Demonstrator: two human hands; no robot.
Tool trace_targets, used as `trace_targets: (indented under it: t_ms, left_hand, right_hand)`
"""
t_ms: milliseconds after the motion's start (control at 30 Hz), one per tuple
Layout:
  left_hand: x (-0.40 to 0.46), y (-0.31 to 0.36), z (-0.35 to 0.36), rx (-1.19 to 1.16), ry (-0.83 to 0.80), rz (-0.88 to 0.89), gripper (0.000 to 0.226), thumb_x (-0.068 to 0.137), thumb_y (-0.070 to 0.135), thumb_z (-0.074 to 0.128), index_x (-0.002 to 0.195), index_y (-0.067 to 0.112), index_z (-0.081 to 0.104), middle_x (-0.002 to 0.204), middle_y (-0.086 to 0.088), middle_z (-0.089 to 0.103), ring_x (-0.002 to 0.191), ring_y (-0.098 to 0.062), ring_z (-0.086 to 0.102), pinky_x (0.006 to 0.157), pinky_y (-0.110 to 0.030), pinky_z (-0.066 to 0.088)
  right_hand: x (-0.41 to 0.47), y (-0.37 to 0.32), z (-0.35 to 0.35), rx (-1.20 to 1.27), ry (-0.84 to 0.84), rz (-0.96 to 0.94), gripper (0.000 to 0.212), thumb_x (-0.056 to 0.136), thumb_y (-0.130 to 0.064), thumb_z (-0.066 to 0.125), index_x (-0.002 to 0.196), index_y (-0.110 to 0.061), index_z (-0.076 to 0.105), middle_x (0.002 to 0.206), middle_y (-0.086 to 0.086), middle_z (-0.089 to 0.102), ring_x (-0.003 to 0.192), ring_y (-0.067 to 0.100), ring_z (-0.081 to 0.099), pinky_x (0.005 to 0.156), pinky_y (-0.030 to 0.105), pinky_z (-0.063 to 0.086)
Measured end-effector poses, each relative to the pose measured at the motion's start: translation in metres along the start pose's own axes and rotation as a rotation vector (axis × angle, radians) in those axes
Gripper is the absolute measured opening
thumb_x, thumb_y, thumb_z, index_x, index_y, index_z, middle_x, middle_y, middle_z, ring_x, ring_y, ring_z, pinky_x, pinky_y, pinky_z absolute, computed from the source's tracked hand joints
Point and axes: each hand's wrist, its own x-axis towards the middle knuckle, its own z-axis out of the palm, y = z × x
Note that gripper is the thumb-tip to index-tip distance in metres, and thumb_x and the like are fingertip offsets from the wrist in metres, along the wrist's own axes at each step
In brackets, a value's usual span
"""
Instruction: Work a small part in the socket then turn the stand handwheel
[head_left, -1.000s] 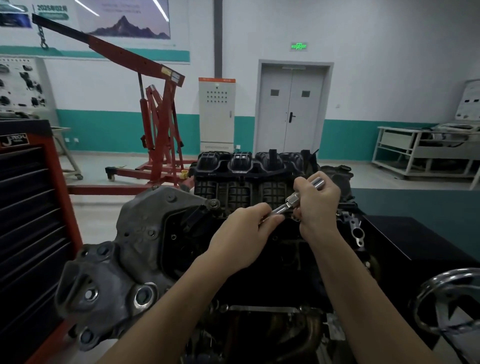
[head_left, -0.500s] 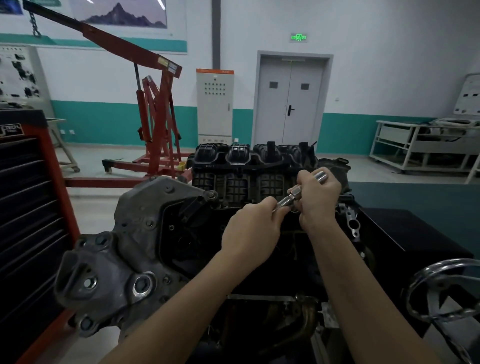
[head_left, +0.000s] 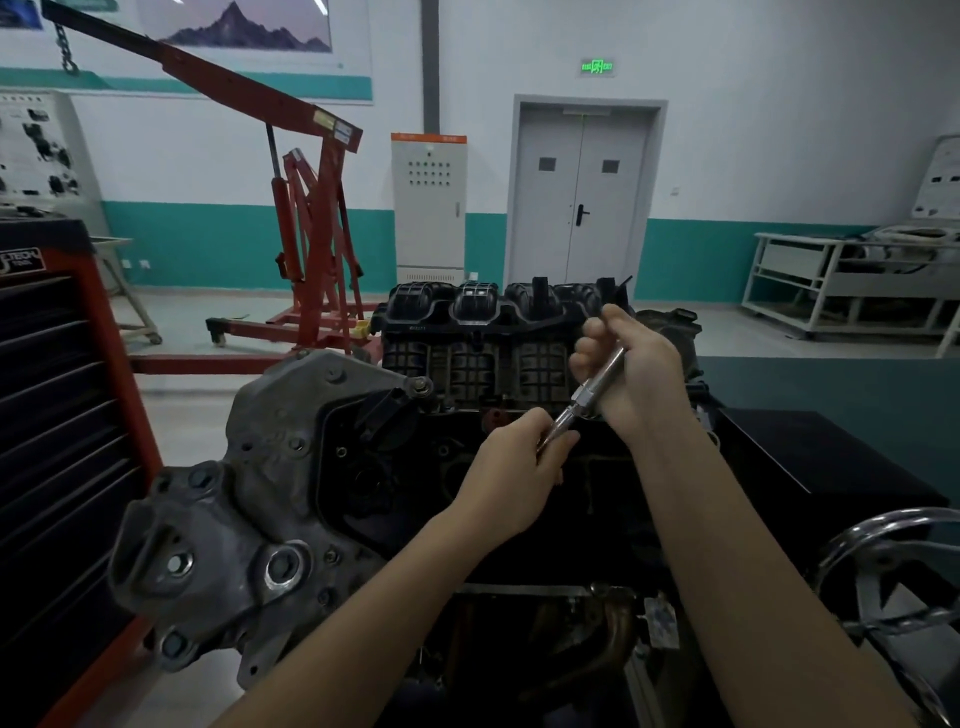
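The ratchet (head_left: 592, 392) now tilts steeper between left hand (head_left: 519, 462) and right hand (head_left: 631, 369).

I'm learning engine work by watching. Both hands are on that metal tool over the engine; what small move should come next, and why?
Probably lower the tool's front end toward the engine. The right hand grips the silver tool at its upper part, the left hand pinches its lower tip, and it slants in the air above the block.

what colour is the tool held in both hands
Silver, bare shiny metal, seen in the head view.
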Motion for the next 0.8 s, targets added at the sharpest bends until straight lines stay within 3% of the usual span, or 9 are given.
trace_targets:
  t_ms: [67,133,267,367,533,667,800]
  left_hand:
    - [-0.003,0.004,0.003,0.031,-0.009,0.010,0.029,0.100,0.031,0.050,0.073,0.024,0.042,0.060,0.007,0.050,0.052,-0.010,0.045,0.054,-0.032,0.039]
    - [-0.003,0.008,0.002,0.139,-0.003,0.044,0.030,0.101,0.033,0.047,0.074,0.023,0.037,0.060,0.007,0.047,0.050,-0.013,0.043,0.050,-0.030,0.035]
    - [-0.008,0.012,-0.004,0.328,-0.004,0.125,0.030,0.102,0.035,0.042,0.077,0.022,0.033,0.060,0.006,0.048,0.049,-0.015,0.046,0.045,-0.027,0.028]
    - [-0.012,0.014,-0.007,0.335,0.031,0.095,0.029,0.103,0.036,0.040,0.078,0.021,0.035,0.061,0.005,0.049,0.050,-0.014,0.047,0.044,-0.024,0.027]
    - [-0.010,0.020,-0.009,0.510,-0.014,0.086,0.029,0.103,0.039,0.037,0.083,0.018,0.037,0.066,0.004,0.047,0.056,-0.019,0.050,0.045,-0.030,0.030]
    - [-0.007,0.023,-0.009,0.351,-0.073,-0.013,0.031,0.101,0.037,0.044,0.084,0.011,0.046,0.073,-0.002,0.056,0.066,-0.024,0.056,0.058,-0.038,0.044]
    - [-0.007,0.025,-0.006,0.243,-0.068,-0.061,0.031,0.100,0.035,0.047,0.077,0.015,0.045,0.069,0.000,0.053,0.061,-0.019,0.052,0.056,-0.034,0.041]
  right_hand:
    - [-0.001,-0.001,0.001,0.138,0.010,0.037,0.022,0.100,-0.005,0.033,0.088,-0.013,0.050,0.046,-0.006,0.038,0.035,0.007,0.030,0.037,0.017,0.028]
    - [-0.002,-0.004,0.003,0.162,0.051,0.068,0.026,0.101,-0.009,0.034,0.079,-0.014,0.048,0.043,-0.008,0.029,0.033,0.005,0.021,0.033,0.017,0.021]
    - [-0.007,-0.006,0.007,0.170,0.196,0.120,0.039,0.102,-0.023,0.036,0.065,-0.016,0.042,0.039,-0.008,0.026,0.030,0.006,0.017,0.031,0.018,0.015]
    - [-0.008,-0.002,0.011,0.216,0.296,0.090,0.041,0.103,-0.023,0.033,0.063,-0.018,0.039,0.039,-0.008,0.026,0.031,0.007,0.016,0.032,0.018,0.014]
    - [-0.005,-0.005,0.012,0.144,0.417,0.208,0.042,0.102,-0.021,0.030,0.060,-0.019,0.034,0.036,-0.007,0.027,0.028,0.009,0.017,0.032,0.017,0.014]
    - [-0.008,-0.002,0.008,0.171,0.368,0.150,0.042,0.104,-0.023,0.031,0.062,-0.019,0.037,0.037,-0.008,0.028,0.028,0.008,0.017,0.031,0.017,0.015]
    - [-0.007,-0.002,0.004,0.221,0.356,0.166,0.042,0.103,-0.021,0.030,0.062,-0.018,0.036,0.039,-0.007,0.027,0.030,0.008,0.017,0.031,0.019,0.016]
